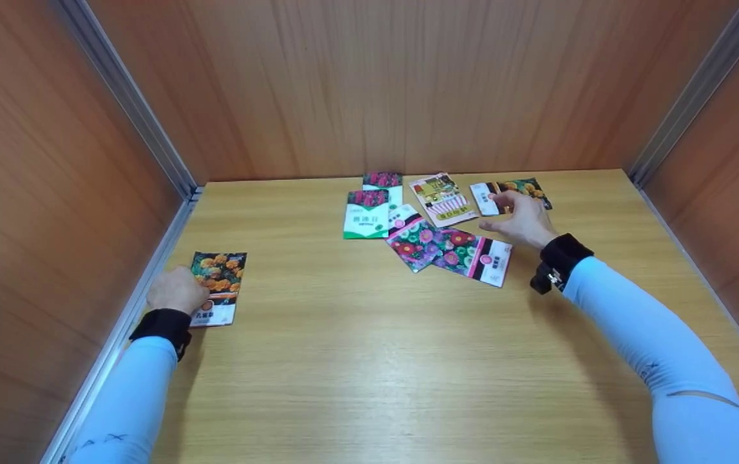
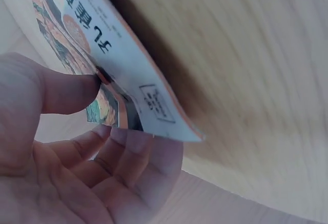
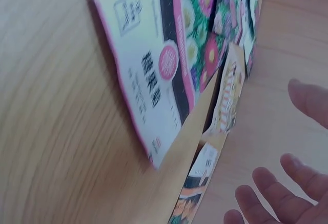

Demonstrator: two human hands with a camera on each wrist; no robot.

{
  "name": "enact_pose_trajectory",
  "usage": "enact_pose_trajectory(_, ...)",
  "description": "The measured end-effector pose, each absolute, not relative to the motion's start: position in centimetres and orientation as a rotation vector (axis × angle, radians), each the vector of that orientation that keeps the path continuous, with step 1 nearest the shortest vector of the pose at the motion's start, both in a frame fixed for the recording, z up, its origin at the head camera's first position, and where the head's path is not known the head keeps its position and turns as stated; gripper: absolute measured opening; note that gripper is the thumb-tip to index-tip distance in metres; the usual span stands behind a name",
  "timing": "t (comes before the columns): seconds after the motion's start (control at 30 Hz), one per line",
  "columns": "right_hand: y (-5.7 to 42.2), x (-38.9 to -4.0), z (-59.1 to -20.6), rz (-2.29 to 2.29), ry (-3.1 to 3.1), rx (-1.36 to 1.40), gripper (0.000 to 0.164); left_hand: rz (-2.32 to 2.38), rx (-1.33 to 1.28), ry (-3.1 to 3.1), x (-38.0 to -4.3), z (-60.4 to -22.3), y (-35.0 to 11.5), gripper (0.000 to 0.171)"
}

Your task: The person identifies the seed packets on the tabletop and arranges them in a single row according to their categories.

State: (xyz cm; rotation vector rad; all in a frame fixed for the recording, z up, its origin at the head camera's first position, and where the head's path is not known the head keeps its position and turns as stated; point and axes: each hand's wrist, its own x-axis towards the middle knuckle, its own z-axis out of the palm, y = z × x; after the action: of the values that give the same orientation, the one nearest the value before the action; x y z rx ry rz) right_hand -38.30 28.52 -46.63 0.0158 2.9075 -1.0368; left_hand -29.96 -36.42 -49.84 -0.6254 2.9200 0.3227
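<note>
- The left hand (image 1: 178,291) pinches a marigold seed packet (image 1: 222,272) on the table's (image 1: 343,374) left side. A hard squeeze could bend it. Big letters say 孔雀草.
- A pink-edged daisy packet (image 1: 475,256) overlaps its twin (image 1: 412,241). Tugging one could drag the other. Its name is too blurry.
- The right hand (image 1: 522,216), fingers wide apart, is at a second marigold packet (image 1: 527,188) by the back wall (image 1: 408,84). Flat and thin, it could slip away.

Long pale-blue sleeves (image 1: 627,325) with small dark marks (image 1: 115,437) and wide black wristbands (image 1: 566,253)

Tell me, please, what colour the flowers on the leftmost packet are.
They are orange flowers, clearest in the head view.
</note>
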Motion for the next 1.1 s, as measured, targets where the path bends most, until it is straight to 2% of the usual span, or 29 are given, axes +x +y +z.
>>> enact_pose_trajectory(0.43,30.7,-40.4,-47.5,-0.928,2.919,0.105,0.108,0.239,-0.515,3.028,-29.7,-49.8,-36.1,0.052)
enact_pose_trajectory(0.67,31.8,-41.2,-48.7,-0.928,2.914,0.157,0.109,0.197,-0.451,3.098,-29.2,-49.4,-35.2,0.047)
enact_pose_trajectory(0.8,32.2,-41.6,-49.5,-0.907,2.914,0.194,0.112,0.204,-0.405,3.13,-29.2,-49.2,-34.3,0.051)
enact_pose_trajectory(0.9,32.3,-42.1,-50.0,-0.863,2.924,0.211,0.111,0.244,-0.3,3.178,-29.2,-49.1,-33.8,0.051)
enact_pose_trajectory(1.1,32.6,-42.7,-50.5,-0.729,2.957,0.205,0.109,0.298,0.023,3.273,-29.3,-49.0,-32.7,0.036)
